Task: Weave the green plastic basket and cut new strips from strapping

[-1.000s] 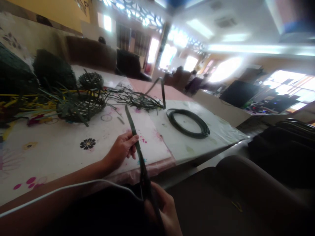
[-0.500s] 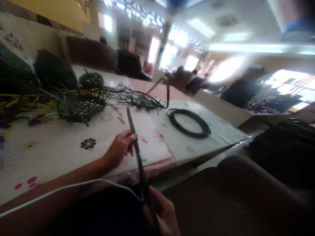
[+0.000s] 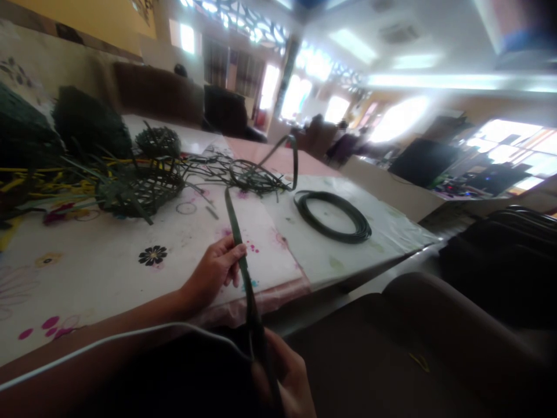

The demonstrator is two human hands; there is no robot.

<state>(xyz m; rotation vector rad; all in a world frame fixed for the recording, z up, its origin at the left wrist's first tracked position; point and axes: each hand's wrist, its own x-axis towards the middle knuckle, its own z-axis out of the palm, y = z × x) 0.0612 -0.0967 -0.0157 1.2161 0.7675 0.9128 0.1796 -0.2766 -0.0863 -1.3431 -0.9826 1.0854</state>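
Note:
My left hand (image 3: 220, 264) pinches a flat dark green strip (image 3: 234, 220) between thumb and fingers, just above the table's front edge. The strip's free tip points up and away from me. Below that hand the strip runs down toward my right hand (image 3: 287, 371), which is closed low over my lap. Between its fingers lies a long dark piece (image 3: 263, 354), too dim to tell whether it is the strip's lower part or a tool. A coil of dark green strip (image 3: 333, 216) rests on the table to the right.
On the flowered tablecloth (image 3: 100, 267), an openwork woven basket (image 3: 141, 188) and a smaller woven piece (image 3: 157, 141) stand left, among yellow and green strips. Tangled strips (image 3: 259, 176) lie behind my left hand. A white cable (image 3: 130, 330) crosses my left forearm. A brown chair (image 3: 418, 325) is at right.
My left hand has shifted slightly down and right along the strip. The strip is bent a little more near its tip. My right hand has barely moved.

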